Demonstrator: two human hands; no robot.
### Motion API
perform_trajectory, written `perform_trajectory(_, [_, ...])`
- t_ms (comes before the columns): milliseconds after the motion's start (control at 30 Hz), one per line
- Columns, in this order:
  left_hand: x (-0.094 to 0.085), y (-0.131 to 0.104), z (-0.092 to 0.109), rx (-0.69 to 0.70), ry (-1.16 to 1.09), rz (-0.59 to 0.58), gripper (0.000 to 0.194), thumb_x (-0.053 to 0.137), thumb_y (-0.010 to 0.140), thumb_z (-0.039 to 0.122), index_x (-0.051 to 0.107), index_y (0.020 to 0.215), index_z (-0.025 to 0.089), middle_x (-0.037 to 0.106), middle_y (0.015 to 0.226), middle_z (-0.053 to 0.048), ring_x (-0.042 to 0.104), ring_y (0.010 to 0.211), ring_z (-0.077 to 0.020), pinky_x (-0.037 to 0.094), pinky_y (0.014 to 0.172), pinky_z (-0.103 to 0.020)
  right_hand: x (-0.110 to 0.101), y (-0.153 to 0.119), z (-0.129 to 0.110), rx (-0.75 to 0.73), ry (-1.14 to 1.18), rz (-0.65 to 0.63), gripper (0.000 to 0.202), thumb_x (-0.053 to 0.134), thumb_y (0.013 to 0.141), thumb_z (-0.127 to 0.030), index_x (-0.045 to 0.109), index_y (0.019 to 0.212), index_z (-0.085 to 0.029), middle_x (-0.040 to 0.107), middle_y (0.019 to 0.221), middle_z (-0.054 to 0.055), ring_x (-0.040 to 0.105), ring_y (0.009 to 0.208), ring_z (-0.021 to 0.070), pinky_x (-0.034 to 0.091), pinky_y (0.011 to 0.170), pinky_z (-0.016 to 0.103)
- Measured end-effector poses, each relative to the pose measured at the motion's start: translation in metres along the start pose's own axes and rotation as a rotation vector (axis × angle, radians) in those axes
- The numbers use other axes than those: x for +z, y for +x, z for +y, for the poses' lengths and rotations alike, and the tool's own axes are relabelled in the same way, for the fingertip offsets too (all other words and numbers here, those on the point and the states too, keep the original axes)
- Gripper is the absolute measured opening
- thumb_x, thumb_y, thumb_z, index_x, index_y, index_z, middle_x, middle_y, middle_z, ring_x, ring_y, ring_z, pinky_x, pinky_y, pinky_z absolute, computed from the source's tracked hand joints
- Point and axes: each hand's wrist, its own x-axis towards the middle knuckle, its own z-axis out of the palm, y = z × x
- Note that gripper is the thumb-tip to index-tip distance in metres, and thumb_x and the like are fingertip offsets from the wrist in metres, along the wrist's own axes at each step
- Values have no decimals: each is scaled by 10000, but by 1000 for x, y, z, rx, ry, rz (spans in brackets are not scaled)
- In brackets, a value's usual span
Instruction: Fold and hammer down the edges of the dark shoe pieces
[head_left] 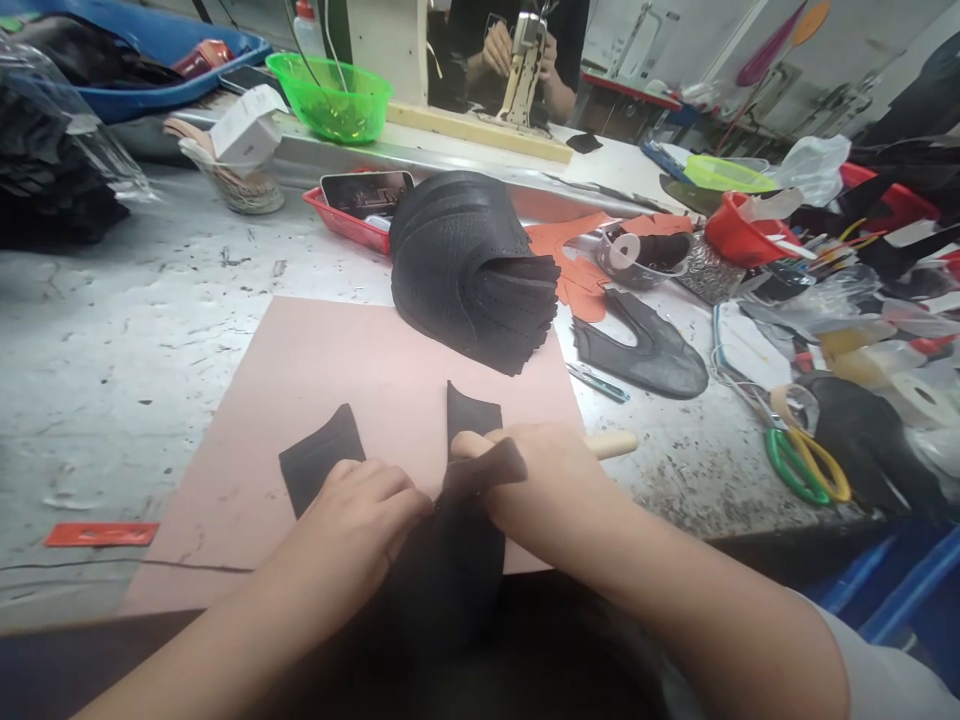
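A black leather piece (469, 545) hangs over the front edge of the pink sheet (255, 390). My left hand (371, 505) is closed on its left side, fingertips pinched near the middle; another black flap (322, 455) shows beyond that hand. My right hand (536, 480) is closed on the right side of the piece, where a folded flap (484, 470) stands up. A tool with a pale wooden handle (611, 443) sticks out behind my right hand; its other end is hidden. A stack of black leather pieces (472, 265) lies beyond both hands.
Green-and-yellow scissors (808, 465), a teal cutter (598, 382) and a curved black piece (645, 345) lie to the right. A red strip (101, 534) is at left. Baskets, a phone (366, 192) and orange scraps (570, 260) stand behind. A person's hands (499, 48) work at a sewing machine.
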Motion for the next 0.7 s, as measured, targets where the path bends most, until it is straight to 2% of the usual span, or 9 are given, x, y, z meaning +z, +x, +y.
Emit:
perform_trajectory(133, [-6,-2,-3,7,-29,-62,262,348,914,147,585,829,218,523,753,3,472,735,-154,288,679,-319,-1,-1,-4,-51,18,-66,87,465,833,-155,529,801,-204,593,597,-6,560,566,146,220,485,254])
perform_trajectory(233, [-11,-4,-6,15,-12,-110,274,356,903,130,597,907,262,533,799,1,463,758,-164,296,688,-318,-1,0,-7,-51,-27,-25,121,447,843,-132,516,775,-205,586,597,-3,555,568,143,203,477,261])
perform_trajectory(333, [-14,-7,-9,18,-33,-120,296,318,913,128,591,861,230,532,783,-8,458,733,-161,312,673,-310,-1,1,-10,-92,4,-34,83,477,819,-139,510,793,-211,576,597,-21,529,540,130,196,468,261])
perform_trajectory(400, [-15,-10,-10,38,-18,-123,315,311,910,100,590,903,245,542,823,-12,465,771,-165,327,699,-312,-2,2,-13,-93,10,-72,75,493,805,-142,509,777,-209,565,578,-23,514,521,130,188,462,261])
perform_trajectory(500, [-17,-13,-13,40,-6,-151,298,344,896,78,581,937,255,546,904,-15,472,843,-170,348,740,-306,-3,3,-18,-77,10,-25,118,466,804,-117,508,742,-208,561,567,-12,514,529,141,179,464,262])
perform_trajectory(600, [-21,-15,-15,60,-46,-125,281,359,883,71,588,885,233,548,875,-15,484,829,-161,367,736,-288,-1,4,-24,-129,65,4,130,463,778,-95,520,746,-208,562,565,-17,503,515,136,172,464,261])
perform_trajectory(700, [-30,-13,-18,119,-17,-162,392,380,795,-26,598,940,265,554,868,1,491,848,-159,375,748,-277,0,5,-25,-112,67,7,152,454,781,-85,541,748,-206,568,564,-11,512,520,133,173,471,264])
